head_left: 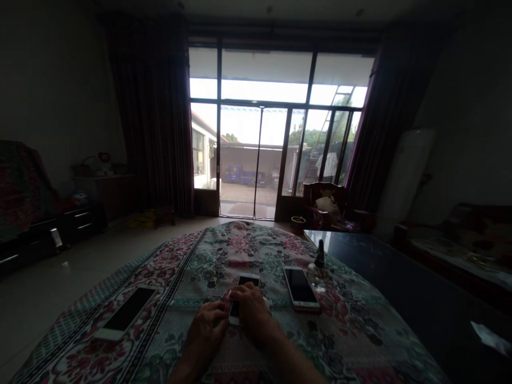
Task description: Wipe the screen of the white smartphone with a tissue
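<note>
I can't read any text, label, brand, number or sign from where I am.
</note>
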A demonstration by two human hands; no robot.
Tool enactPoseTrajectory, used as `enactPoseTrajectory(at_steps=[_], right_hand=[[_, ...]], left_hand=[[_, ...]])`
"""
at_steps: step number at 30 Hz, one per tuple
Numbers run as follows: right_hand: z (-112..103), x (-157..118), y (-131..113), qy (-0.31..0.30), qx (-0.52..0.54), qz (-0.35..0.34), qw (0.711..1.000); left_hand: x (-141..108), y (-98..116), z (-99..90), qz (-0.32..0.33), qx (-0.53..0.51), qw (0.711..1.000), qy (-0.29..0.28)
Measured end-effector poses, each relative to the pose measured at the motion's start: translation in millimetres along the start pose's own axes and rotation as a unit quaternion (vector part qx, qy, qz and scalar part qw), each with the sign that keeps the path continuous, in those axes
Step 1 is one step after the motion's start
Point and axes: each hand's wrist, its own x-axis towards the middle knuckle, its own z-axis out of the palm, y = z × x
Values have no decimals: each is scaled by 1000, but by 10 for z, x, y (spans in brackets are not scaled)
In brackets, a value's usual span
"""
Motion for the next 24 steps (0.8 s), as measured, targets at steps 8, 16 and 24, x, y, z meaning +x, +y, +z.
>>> enactPoseTrajectory(at_steps=[8,16,24], right_hand=[[-1,-349,-157,5,14,-36,999],[20,-505,-127,30,34,-45,998],[145,-496,-71,68,45,-47,996]], left_hand=[[-3,-98,50,-5,6,1000,12],[-10,-151,59,3,1,999,53],[276,-88,79,25,40,999,-24]])
